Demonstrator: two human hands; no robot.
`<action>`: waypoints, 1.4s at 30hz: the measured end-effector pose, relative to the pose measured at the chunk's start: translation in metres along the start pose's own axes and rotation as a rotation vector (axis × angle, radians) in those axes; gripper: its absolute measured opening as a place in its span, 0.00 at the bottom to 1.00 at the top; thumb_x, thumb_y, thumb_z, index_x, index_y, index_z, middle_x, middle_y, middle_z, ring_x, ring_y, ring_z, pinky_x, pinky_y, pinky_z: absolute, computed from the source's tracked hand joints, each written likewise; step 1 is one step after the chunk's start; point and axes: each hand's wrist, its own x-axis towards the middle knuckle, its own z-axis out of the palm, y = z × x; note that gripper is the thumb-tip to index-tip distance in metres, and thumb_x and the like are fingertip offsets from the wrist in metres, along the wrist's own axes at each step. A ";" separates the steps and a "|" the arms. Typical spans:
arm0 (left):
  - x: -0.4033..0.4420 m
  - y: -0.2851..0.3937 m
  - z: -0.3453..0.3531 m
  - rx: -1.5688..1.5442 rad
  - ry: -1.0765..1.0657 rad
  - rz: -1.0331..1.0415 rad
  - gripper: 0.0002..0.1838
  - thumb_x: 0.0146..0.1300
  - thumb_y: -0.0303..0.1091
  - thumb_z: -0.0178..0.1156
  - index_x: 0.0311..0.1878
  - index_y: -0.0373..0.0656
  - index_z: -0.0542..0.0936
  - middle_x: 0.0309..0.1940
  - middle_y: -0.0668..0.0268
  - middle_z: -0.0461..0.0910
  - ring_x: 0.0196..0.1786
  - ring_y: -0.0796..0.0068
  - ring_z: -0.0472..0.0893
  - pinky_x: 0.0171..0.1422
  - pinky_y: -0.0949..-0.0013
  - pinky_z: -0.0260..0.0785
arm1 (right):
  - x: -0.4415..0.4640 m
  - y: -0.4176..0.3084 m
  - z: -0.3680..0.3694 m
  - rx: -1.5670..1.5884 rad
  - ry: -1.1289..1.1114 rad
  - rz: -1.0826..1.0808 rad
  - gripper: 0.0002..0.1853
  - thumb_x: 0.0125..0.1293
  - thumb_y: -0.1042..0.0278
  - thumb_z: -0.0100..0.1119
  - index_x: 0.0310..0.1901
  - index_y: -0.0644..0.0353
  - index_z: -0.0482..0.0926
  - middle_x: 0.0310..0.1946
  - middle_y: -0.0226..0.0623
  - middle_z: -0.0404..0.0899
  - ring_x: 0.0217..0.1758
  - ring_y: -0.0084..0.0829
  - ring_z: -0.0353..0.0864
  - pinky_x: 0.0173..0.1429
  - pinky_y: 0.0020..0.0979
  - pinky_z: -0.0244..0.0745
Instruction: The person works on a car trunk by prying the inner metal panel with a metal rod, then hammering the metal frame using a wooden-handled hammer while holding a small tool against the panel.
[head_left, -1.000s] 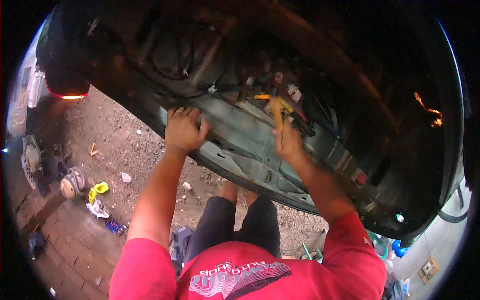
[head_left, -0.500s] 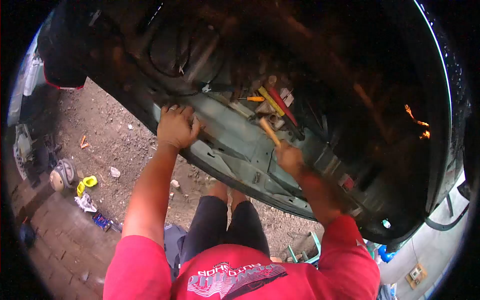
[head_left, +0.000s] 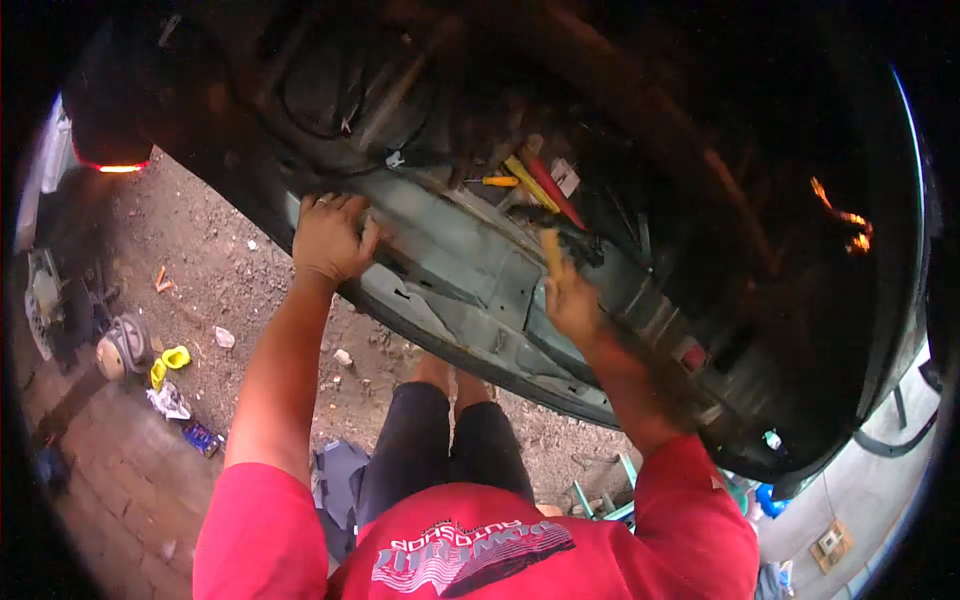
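Note:
My left hand (head_left: 333,237) lies on the rim of the pale, bare-metal panel (head_left: 440,240) of an open car trunk, fingers forward and thumb apart. Whether anything lies under its palm is hidden. Farther right, my right hand (head_left: 574,305) is closed round a light wooden handle (head_left: 552,252) that points up and away from me; its working end is too blurred to make out. Just beyond sit a yellow-handled screwdriver (head_left: 500,181), a long yellow tool (head_left: 536,184) and a red one (head_left: 556,194), among dark clutter.
The trunk's dark rubber-edged lip (head_left: 470,371) curves across in front of my legs. On the dirt ground to the left are yellow ear-cup-like pieces (head_left: 174,358), a round beige object (head_left: 112,358) and a blue packet (head_left: 202,438). A green metal frame (head_left: 625,505) stands lower right.
The view has shifted slightly. The wooden handle in my right hand has swung from leaning left to more upright. My left hand stays on the panel rim.

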 end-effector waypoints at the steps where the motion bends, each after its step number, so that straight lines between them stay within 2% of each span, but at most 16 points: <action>1: -0.002 0.003 -0.001 0.009 -0.045 0.005 0.17 0.65 0.46 0.56 0.47 0.44 0.83 0.46 0.53 0.86 0.53 0.46 0.82 0.66 0.45 0.66 | -0.006 0.003 0.002 0.000 0.010 0.017 0.17 0.74 0.56 0.58 0.52 0.62 0.77 0.30 0.56 0.83 0.34 0.59 0.85 0.39 0.59 0.79; 3: 0.000 0.006 -0.002 0.024 -0.048 -0.001 0.17 0.64 0.46 0.56 0.45 0.44 0.83 0.44 0.54 0.86 0.53 0.48 0.82 0.65 0.46 0.65 | 0.007 0.010 0.003 -0.126 -0.248 0.078 0.16 0.75 0.54 0.57 0.48 0.61 0.77 0.28 0.55 0.83 0.34 0.61 0.84 0.38 0.59 0.78; 8: -0.002 0.004 0.003 0.026 -0.017 0.020 0.17 0.64 0.47 0.55 0.44 0.45 0.83 0.42 0.55 0.87 0.53 0.51 0.82 0.64 0.47 0.66 | -0.008 -0.028 -0.080 0.025 -0.109 0.327 0.16 0.76 0.56 0.56 0.52 0.62 0.77 0.30 0.51 0.84 0.33 0.51 0.86 0.38 0.50 0.79; 12: -0.004 0.006 0.004 0.131 -0.042 0.052 0.18 0.65 0.47 0.54 0.45 0.45 0.84 0.43 0.55 0.87 0.51 0.50 0.83 0.62 0.47 0.66 | -0.102 -0.090 -0.132 0.912 -0.583 0.471 0.18 0.78 0.51 0.57 0.54 0.57 0.77 0.28 0.29 0.78 0.29 0.23 0.78 0.34 0.32 0.74; 14: -0.003 0.009 0.003 0.140 -0.050 0.092 0.17 0.65 0.47 0.54 0.44 0.46 0.85 0.42 0.55 0.87 0.50 0.50 0.83 0.62 0.47 0.66 | -0.154 -0.113 -0.118 1.243 -0.839 0.422 0.21 0.79 0.53 0.56 0.66 0.51 0.75 0.31 0.26 0.76 0.27 0.20 0.74 0.32 0.28 0.71; 16: -0.005 0.007 0.007 0.144 -0.064 0.052 0.17 0.65 0.48 0.54 0.44 0.48 0.85 0.40 0.56 0.88 0.49 0.49 0.83 0.61 0.46 0.67 | -0.199 -0.146 -0.080 1.471 -0.958 0.609 0.27 0.80 0.54 0.55 0.77 0.46 0.67 0.32 0.27 0.74 0.26 0.19 0.70 0.30 0.25 0.69; 17: -0.004 0.002 0.013 0.171 -0.019 0.084 0.17 0.65 0.48 0.53 0.43 0.48 0.85 0.39 0.55 0.87 0.46 0.49 0.84 0.59 0.46 0.68 | -0.220 -0.157 -0.051 1.568 -0.994 0.605 0.34 0.80 0.55 0.55 0.82 0.43 0.57 0.32 0.29 0.73 0.25 0.18 0.68 0.27 0.24 0.66; 21: -0.005 0.001 0.012 0.196 0.023 0.157 0.17 0.66 0.48 0.52 0.42 0.47 0.84 0.38 0.54 0.87 0.44 0.48 0.84 0.56 0.45 0.69 | -0.276 -0.197 0.143 1.954 -0.623 0.857 0.23 0.79 0.51 0.56 0.69 0.52 0.71 0.29 0.28 0.71 0.27 0.20 0.70 0.27 0.25 0.66; 23: -0.004 -0.010 0.022 0.203 -0.001 0.173 0.18 0.67 0.50 0.51 0.41 0.47 0.84 0.37 0.52 0.87 0.44 0.47 0.84 0.53 0.43 0.69 | -0.252 -0.212 0.236 1.927 -0.157 1.516 0.10 0.78 0.56 0.55 0.52 0.51 0.78 0.28 0.27 0.73 0.24 0.22 0.71 0.25 0.26 0.66; 25: -0.008 -0.013 0.027 0.235 -0.022 0.197 0.19 0.68 0.50 0.51 0.41 0.48 0.84 0.37 0.51 0.87 0.43 0.46 0.84 0.51 0.42 0.70 | -0.217 -0.203 0.305 2.334 0.401 1.539 0.07 0.77 0.60 0.55 0.39 0.49 0.76 0.27 0.27 0.75 0.22 0.24 0.72 0.25 0.28 0.68; 27: -0.006 -0.005 0.020 0.173 -0.097 0.095 0.20 0.70 0.51 0.49 0.41 0.47 0.84 0.38 0.50 0.86 0.45 0.44 0.84 0.51 0.41 0.70 | -0.158 -0.190 0.319 2.591 0.882 1.319 0.05 0.75 0.61 0.56 0.39 0.47 0.76 0.24 0.26 0.74 0.21 0.25 0.71 0.25 0.28 0.68; 30: -0.009 -0.009 0.024 0.160 0.055 0.203 0.22 0.70 0.51 0.49 0.41 0.44 0.84 0.37 0.47 0.86 0.44 0.41 0.84 0.50 0.40 0.71 | -0.089 -0.177 0.312 2.663 1.001 1.071 0.06 0.74 0.61 0.55 0.38 0.48 0.76 0.22 0.24 0.72 0.20 0.23 0.68 0.25 0.28 0.67; 33: -0.009 -0.005 0.024 0.086 0.035 0.190 0.23 0.71 0.52 0.49 0.42 0.42 0.85 0.36 0.44 0.85 0.43 0.37 0.84 0.48 0.40 0.73 | -0.073 -0.158 0.303 2.531 0.867 1.148 0.07 0.75 0.60 0.52 0.38 0.48 0.76 0.21 0.22 0.71 0.18 0.20 0.64 0.25 0.26 0.64; 36: -0.009 -0.005 0.023 0.107 0.064 0.234 0.23 0.70 0.52 0.50 0.43 0.42 0.86 0.36 0.42 0.85 0.42 0.35 0.83 0.48 0.40 0.74 | -0.098 -0.156 0.319 2.652 0.652 0.820 0.09 0.76 0.60 0.52 0.35 0.47 0.75 0.20 0.24 0.68 0.18 0.24 0.64 0.28 0.29 0.64; 38: -0.012 -0.003 0.020 0.123 0.055 0.216 0.23 0.70 0.52 0.50 0.43 0.42 0.86 0.36 0.42 0.85 0.42 0.35 0.83 0.48 0.40 0.73 | -0.102 -0.157 0.324 2.744 0.709 0.730 0.10 0.75 0.58 0.52 0.35 0.47 0.75 0.21 0.25 0.71 0.18 0.25 0.64 0.30 0.29 0.67; 42: -0.010 -0.001 0.022 0.174 0.055 0.180 0.23 0.70 0.52 0.50 0.43 0.42 0.86 0.37 0.43 0.86 0.42 0.35 0.84 0.49 0.40 0.73 | -0.098 -0.150 0.360 2.752 0.884 0.899 0.09 0.75 0.58 0.51 0.37 0.49 0.75 0.24 0.26 0.75 0.19 0.25 0.67 0.30 0.30 0.71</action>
